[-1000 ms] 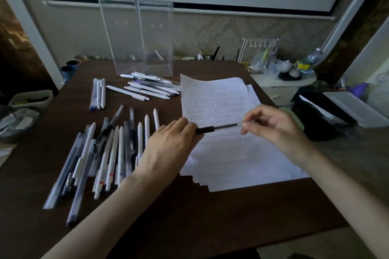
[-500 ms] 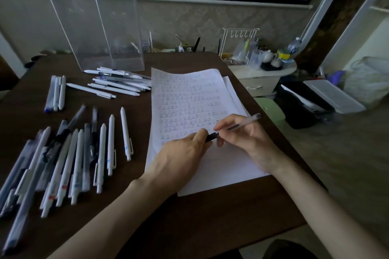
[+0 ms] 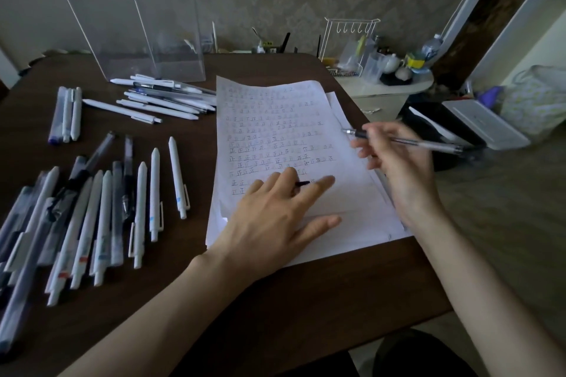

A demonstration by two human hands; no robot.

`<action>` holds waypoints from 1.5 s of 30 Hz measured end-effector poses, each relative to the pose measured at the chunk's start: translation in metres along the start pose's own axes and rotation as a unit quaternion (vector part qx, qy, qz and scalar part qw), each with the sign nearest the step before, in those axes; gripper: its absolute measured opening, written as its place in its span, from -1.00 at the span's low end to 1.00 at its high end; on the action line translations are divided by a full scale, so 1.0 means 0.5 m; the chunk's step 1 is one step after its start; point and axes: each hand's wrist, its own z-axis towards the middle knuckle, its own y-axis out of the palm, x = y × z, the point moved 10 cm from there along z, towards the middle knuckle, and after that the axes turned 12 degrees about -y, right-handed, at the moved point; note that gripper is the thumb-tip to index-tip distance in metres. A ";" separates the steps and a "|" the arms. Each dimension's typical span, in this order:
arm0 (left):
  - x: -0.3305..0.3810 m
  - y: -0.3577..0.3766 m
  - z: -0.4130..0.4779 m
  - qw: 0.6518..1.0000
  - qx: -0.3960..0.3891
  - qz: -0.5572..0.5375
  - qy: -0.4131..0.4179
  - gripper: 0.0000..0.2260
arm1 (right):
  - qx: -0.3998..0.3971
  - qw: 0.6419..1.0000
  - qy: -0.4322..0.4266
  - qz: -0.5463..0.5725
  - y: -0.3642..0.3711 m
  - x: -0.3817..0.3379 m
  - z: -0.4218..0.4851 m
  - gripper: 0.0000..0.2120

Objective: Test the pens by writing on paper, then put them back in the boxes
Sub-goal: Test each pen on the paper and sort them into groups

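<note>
A stack of white paper [image 3: 352, 208] with rows of written marks lies on the dark table [image 3: 275, 300]. My left hand [image 3: 275, 217] rests flat on the paper, and a black pen cap [image 3: 302, 183] is pinched between two of its fingers. My right hand [image 3: 395, 159] grips a clear pen [image 3: 428, 144] above the paper's right edge, with the bare tip pointing left. Many white and dark pens [image 3: 92, 217] lie in a row at the left. A second pile of pens [image 3: 165, 99] lies in front of two clear boxes [image 3: 128, 8].
Three pens [image 3: 66, 114] lie apart at the far left. Beyond the table's right edge stand a small white cabinet [image 3: 382, 91] with a wire rack and bottles, plus a white case [image 3: 484, 123] on the floor.
The cap has come off the clear pen and stays in my left hand, which now lies on the paper. My right hand has lifted the pen up and to the right.
</note>
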 end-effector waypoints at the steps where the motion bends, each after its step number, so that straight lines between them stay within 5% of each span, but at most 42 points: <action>1: 0.007 0.009 -0.002 1.000 -0.010 0.016 0.019 -0.43 | -0.008 1.000 -0.004 -0.029 0.004 0.006 -0.002 -0.92; 6: 0.014 0.031 -0.003 0.996 -0.045 0.052 0.049 -0.45 | -0.093 0.988 0.006 -0.125 0.037 0.030 -0.014 -0.88; 18: 0.016 0.044 -0.002 0.995 -0.062 0.062 0.056 -0.47 | -0.117 0.970 -0.006 -0.211 0.051 0.041 -0.008 -0.76; 45: 0.016 0.046 -0.004 0.995 -0.074 0.046 0.050 -0.48 | -0.118 0.977 0.006 -0.179 0.047 0.046 -0.011 -0.80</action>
